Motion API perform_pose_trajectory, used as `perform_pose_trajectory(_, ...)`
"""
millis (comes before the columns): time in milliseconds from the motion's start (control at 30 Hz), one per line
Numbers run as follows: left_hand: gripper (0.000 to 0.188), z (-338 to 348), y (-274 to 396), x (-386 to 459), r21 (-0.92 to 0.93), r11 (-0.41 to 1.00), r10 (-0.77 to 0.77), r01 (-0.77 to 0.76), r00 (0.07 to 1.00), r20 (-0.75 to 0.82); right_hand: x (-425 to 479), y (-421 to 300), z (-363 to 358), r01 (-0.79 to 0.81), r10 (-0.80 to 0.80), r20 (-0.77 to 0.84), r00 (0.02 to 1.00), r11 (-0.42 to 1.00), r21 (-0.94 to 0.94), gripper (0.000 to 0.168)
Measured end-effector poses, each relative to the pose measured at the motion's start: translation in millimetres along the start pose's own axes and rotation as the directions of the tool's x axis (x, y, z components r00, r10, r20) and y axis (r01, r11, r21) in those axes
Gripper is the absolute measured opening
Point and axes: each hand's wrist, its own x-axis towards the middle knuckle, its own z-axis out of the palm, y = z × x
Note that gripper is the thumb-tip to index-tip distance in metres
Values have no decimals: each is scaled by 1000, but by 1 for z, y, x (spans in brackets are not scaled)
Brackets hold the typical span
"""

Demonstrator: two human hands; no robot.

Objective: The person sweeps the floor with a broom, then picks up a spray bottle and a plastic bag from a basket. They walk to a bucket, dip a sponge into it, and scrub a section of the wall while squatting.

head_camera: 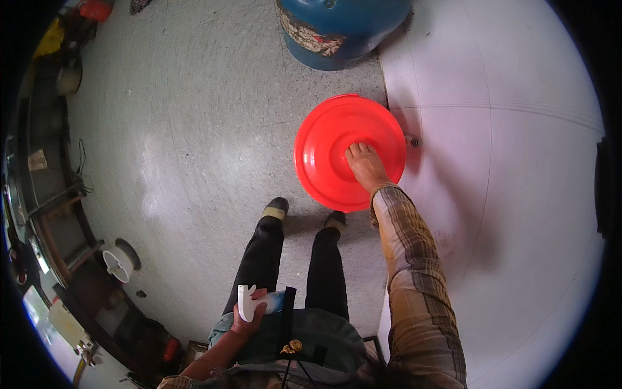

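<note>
My right hand (363,164) reaches down to a round red plastic lid (318,167), fingers curled over its middle. The grip part under the fingers is hidden, as is whatever lies beneath the lid. Close to my waist, my left hand (249,321) holds a spray bottle (275,301) with a white trigger head (246,302). The bottle lies tilted in the grip, its spray head towards the left, and a dark strap partly covers its body.
A blue metal gas cylinder (335,36) with peeling paint stands beyond the lid. The pale wall (452,160) runs along the right, with a small fitting (413,141) beside the lid. Along the left are wooden furniture (58,228) and a white round container (118,265).
</note>
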Motion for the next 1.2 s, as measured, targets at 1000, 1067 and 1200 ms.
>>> perform_pose_trajectory(1000, 37, 13, -23, -4, -23, 999, 24, -25, 998, -62, -161, -83, -90, -369, 286, 263, 921, 854, 367, 40)
perform_pose_trajectory(1067, 36, 13, -25, -6, -23, 999, 37, -39, 997, -69, -152, -79, -88, -360, 286, 240, 928, 858, 366, 40)
perform_pose_trajectory(1200, 36, 12, -28, -7, -53, 998, 24, -28, 997, -70, -118, -58, -76, -337, 298, 170, 940, 891, 304, 38)
